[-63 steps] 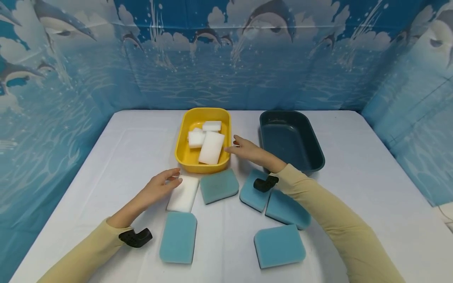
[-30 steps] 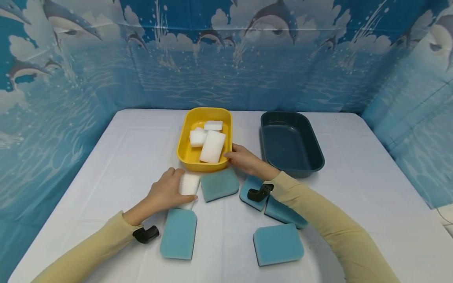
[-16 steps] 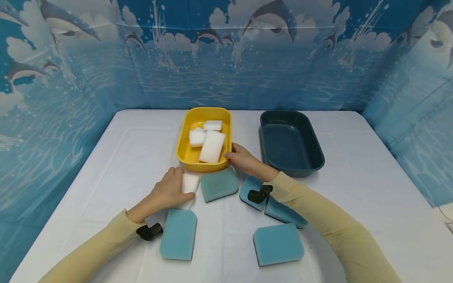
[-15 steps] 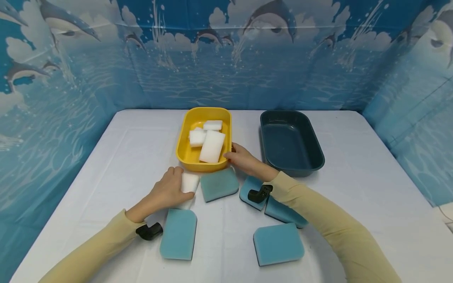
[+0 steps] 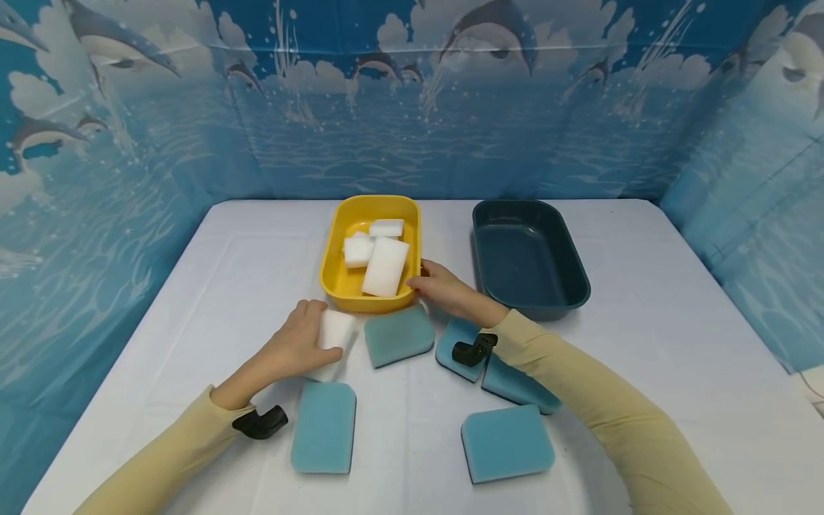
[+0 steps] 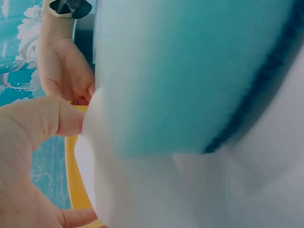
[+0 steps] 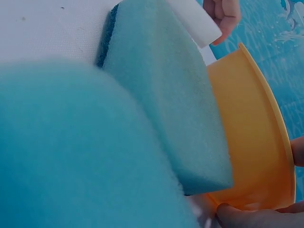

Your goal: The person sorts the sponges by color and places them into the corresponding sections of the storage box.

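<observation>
My left hand [image 5: 297, 345] grips a white sponge block [image 5: 336, 330] between thumb and fingers, just in front of the yellow tub. In the left wrist view the thumb and a fingertip press on opposite edges of the white sponge [image 6: 90, 161]. With thumb over the rim and fingers outside, my right hand [image 5: 445, 290] holds the right wall of the yellow tub [image 5: 373, 304]. Several white sponge blocks [image 5: 386, 266] lie inside that tub. The right wrist view shows the tub's orange-yellow side [image 7: 251, 128] beside a blue-green sponge [image 7: 166, 90].
A dark blue tub [image 5: 531, 265] stands right of the yellow one. Blue scouring sponges lie on the white table: one [image 5: 399, 335] before the yellow tub, one [image 5: 324, 428] at front left, one [image 5: 507, 443] at front right, and two [image 5: 523, 383] partly under the right forearm.
My left hand has closed on the white sponge and drawn it slightly left, away from the blue-green sponge. The right hand came onto the yellow tub's rim and stays there.
</observation>
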Available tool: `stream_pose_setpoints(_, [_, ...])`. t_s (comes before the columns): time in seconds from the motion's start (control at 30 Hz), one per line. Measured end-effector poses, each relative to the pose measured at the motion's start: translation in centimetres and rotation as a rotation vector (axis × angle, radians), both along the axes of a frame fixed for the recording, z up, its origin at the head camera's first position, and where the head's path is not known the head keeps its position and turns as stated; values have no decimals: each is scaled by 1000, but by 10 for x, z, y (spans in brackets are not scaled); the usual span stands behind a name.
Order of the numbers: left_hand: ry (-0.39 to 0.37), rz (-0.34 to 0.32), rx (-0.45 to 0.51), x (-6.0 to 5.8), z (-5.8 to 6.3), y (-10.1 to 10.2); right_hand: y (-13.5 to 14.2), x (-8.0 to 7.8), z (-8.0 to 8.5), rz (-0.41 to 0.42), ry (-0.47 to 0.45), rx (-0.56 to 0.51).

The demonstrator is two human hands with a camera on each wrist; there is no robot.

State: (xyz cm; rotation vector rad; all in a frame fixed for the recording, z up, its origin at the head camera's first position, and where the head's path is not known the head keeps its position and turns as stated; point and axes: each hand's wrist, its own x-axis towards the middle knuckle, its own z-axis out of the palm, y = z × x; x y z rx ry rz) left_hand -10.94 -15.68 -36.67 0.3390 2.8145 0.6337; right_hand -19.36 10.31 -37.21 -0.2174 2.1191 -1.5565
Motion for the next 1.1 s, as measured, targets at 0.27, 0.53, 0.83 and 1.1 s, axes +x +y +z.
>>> stream_pose_setpoints(0.27, [44,-32,22,5,10,-2,1,1,3,7,7,-7])
stream_pose_setpoints(0.53, [120,-87,55,13,20,-3,3,0,3,17,1,-14])
stream_pose_setpoints(0.83, [163,-119,111,13,34,0,2,1,2,33,12,-10])
stream_pose_setpoints(1.1, [155,-154,167,-6,48,3,1,0,1,28,-3,-13])
